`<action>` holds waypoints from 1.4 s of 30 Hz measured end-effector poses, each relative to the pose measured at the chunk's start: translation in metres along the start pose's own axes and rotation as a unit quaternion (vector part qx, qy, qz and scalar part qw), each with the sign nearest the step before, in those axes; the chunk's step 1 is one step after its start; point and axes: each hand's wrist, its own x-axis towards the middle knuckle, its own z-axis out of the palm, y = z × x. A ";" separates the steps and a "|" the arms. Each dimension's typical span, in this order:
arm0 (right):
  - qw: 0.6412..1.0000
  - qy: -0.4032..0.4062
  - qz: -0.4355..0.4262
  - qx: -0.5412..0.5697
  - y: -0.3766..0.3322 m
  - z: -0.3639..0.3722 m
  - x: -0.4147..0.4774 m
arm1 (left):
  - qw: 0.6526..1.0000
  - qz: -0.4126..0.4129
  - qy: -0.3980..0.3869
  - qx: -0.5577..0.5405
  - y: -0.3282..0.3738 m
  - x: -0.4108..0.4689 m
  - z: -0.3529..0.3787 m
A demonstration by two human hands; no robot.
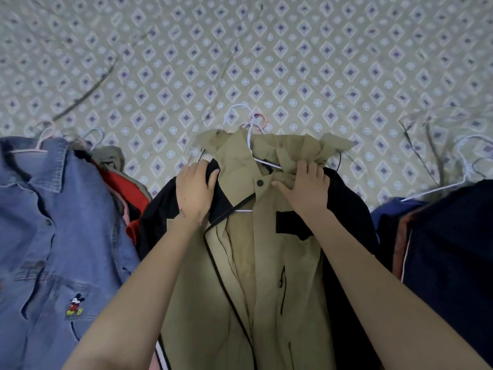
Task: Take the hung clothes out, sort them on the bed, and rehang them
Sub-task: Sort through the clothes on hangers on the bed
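Observation:
A tan and black jacket (256, 263) lies front-up in the middle of the bed, on a white hanger (249, 134) whose hook pokes out past the collar. My left hand (193, 190) grips its black left shoulder. My right hand (306, 185) grips the fabric at the right side of the collar. To the left lies a blue denim shirt (53, 236) on a pink hanger (42, 141), over a pile with red cloth (130, 193). At the right lies a pile of dark navy clothes (448, 249) on white hangers (464, 158).
The bed is covered by a beige sheet with purple diamonds (240, 62), bare across its far half. A second pink hook (260, 118) shows beside the white one behind the jacket's collar.

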 end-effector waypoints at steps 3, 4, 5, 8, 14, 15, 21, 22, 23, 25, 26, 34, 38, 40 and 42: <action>0.999 -0.040 -0.008 -0.010 -0.001 -0.025 -0.023 | 0.999 0.022 0.003 -0.031 0.004 -0.017 -0.028; 0.999 -0.045 -0.013 -0.011 -0.002 -0.033 -0.032 | 0.999 0.029 0.004 -0.045 0.005 -0.024 -0.038; 0.999 -0.046 -0.018 -0.011 -0.002 -0.041 -0.043 | 0.998 0.035 0.006 -0.058 0.005 -0.032 -0.050; 0.999 -0.033 -0.036 -0.010 -0.007 -0.063 -0.078 | 0.996 0.056 0.005 -0.072 0.003 -0.062 -0.080; 0.997 -0.013 -0.077 -0.015 -0.016 -0.100 -0.175 | 0.992 0.090 -0.047 -0.073 -0.002 -0.137 -0.145; 0.997 -0.013 -0.077 -0.019 -0.016 -0.107 -0.193 | 0.990 0.100 -0.045 -0.086 0.000 -0.150 -0.157; 0.996 0.023 -0.088 -0.024 -0.030 -0.150 -0.290 | 0.987 0.091 -0.031 -0.127 0.006 -0.232 -0.228; 0.996 0.019 -0.087 -0.020 -0.031 -0.157 -0.306 | 0.987 0.087 -0.033 -0.130 0.005 -0.247 -0.237; 0.996 0.018 -0.085 -0.016 -0.032 -0.163 -0.322 | 0.987 0.088 -0.032 -0.134 0.005 -0.260 -0.246; 0.996 0.030 -0.080 0.004 -0.028 -0.176 -0.352 | 0.984 0.097 -0.029 -0.147 0.011 -0.284 -0.264; 0.996 0.038 -0.075 0.013 -0.027 -0.183 -0.366 | 0.983 0.101 -0.025 -0.154 0.016 -0.294 -0.275; 0.994 0.092 -0.043 0.032 -0.009 -0.251 -0.447 | 0.978 0.080 0.033 -0.189 0.061 -0.364 -0.335; 0.994 0.090 -0.044 0.035 0.009 -0.282 -0.484 | 0.974 0.078 0.058 -0.205 0.085 -0.399 -0.353; 0.993 0.098 -0.047 0.044 0.019 -0.295 -0.501 | 0.971 0.077 0.070 -0.214 0.100 -0.415 -0.360; 0.991 0.105 -0.051 0.066 0.031 -0.306 -0.515 | 0.969 0.076 0.075 -0.223 0.115 -0.432 -0.367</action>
